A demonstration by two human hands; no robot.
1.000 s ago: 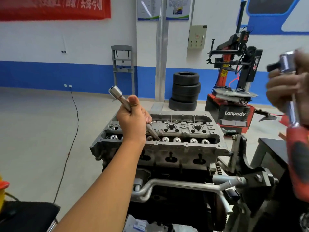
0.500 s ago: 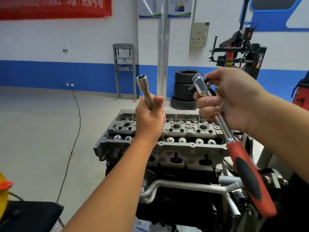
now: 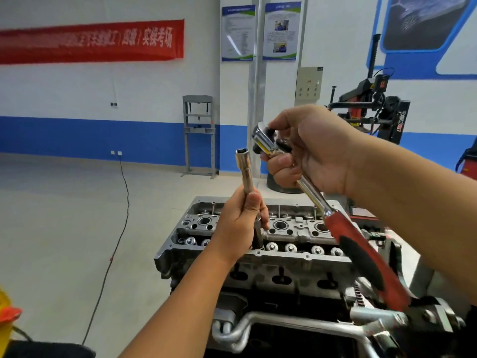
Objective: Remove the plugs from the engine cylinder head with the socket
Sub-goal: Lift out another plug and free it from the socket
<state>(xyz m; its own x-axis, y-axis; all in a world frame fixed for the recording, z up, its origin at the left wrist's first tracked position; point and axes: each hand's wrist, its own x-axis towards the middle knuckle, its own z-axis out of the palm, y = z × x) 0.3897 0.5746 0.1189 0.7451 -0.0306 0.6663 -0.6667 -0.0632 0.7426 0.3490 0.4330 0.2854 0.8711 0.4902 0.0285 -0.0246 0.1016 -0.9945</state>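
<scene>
With left hand point(image 3: 240, 223) wrapped round the long socket point(image 3: 246, 182) and right hand point(image 3: 309, 153) wrapped round the ratchet point(image 3: 322, 205) at two o'clock, above the cylinder head point(image 3: 258, 257), best to line both up straight, then push together.

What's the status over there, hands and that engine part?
Left hand grips socket, upright. Right hand grips ratchet near its head. The two not joined. Cylinder head below, nothing blocking.
</scene>
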